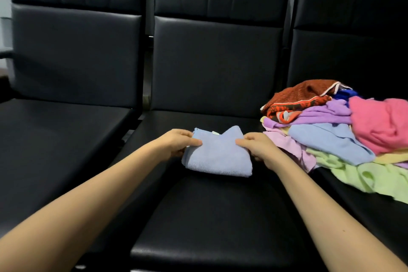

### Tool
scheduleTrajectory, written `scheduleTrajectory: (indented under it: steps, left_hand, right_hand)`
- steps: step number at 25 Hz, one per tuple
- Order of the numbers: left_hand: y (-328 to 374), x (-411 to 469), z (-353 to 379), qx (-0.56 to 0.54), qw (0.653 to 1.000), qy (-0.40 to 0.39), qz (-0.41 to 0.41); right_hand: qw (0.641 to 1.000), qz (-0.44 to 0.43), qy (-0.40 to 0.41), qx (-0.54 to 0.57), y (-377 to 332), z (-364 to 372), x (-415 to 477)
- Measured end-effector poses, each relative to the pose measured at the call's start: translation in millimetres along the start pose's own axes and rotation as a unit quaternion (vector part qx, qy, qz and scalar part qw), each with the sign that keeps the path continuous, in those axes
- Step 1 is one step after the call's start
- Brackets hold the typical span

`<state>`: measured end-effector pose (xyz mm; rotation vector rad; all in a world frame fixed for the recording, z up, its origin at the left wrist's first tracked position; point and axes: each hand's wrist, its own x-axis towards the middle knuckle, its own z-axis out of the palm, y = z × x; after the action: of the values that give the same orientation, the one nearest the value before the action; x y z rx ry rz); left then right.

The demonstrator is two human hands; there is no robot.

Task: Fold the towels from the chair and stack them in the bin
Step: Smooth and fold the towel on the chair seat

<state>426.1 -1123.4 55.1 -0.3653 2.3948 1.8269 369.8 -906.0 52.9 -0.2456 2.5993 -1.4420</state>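
Note:
A folded light blue towel (217,154) lies on the seat of the middle black chair (209,216). My left hand (176,142) grips its left edge, thumb on top. My right hand (258,148) grips its right edge the same way. A loose pile of unfolded towels (344,132) in red-orange, purple, pink, blue and pale green covers the right chair's seat and spills onto the middle seat. No bin is in view.
Three black padded chairs stand side by side; the left chair's seat (55,139) holds nothing. A narrow gap (132,126) separates the left and middle seats. The backrests rise right behind the seats.

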Motion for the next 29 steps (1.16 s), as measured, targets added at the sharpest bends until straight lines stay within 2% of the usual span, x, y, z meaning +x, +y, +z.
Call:
scheduleTrajectory:
  steps: [3, 5, 7, 9, 12, 14, 18, 21, 23, 25, 29]
  left_hand:
    - [6, 6, 8, -0.007, 0.990, 0.089, 0.113]
    - [4, 14, 13, 0.043, 0.985, 0.119, 0.118]
    - [-1, 20, 19, 0.140, 0.981, 0.098, 0.096]
    - [-5, 22, 23, 0.260, 0.960, 0.085, 0.066]
    - [-1, 15, 29, 0.306, 0.945, 0.108, 0.044]
    - [2, 11, 34, 0.286, 0.950, 0.119, 0.022]
    - [0, 12, 40, 0.191, 0.975, 0.114, 0.008]
    - [-2, 16, 46, 0.040, 0.993, 0.107, 0.006]
    - [0, 17, 51, -0.025, 0.993, 0.116, 0.013]
    - [6, 18, 55, -0.044, 0.992, 0.115, 0.023]
    - [18, 12, 52, -0.114, 0.991, 0.066, -0.015]
  right_hand:
    - [0.988, -0.054, 0.130, 0.065, 0, 6, 10]
    - [0.983, -0.034, 0.156, 0.086, 2, 9, 15]
    - [0.992, 0.023, 0.118, 0.042, 9, 11, 17]
    - [0.996, 0.063, 0.066, -0.011, 11, 11, 17]
    - [0.995, 0.082, 0.025, -0.046, 13, 16, 16]
    - [0.995, 0.090, 0.033, -0.017, 13, 19, 16]
    - [0.984, 0.135, 0.038, 0.109, 14, 18, 18]
    - [0.976, 0.130, 0.018, 0.172, 16, 15, 17]
    - [0.969, 0.135, 0.014, 0.208, 17, 12, 15]
    - [0.961, 0.128, 0.017, 0.246, 20, 7, 14]
    - [0.940, 0.107, 0.019, 0.324, 24, 0, 9]
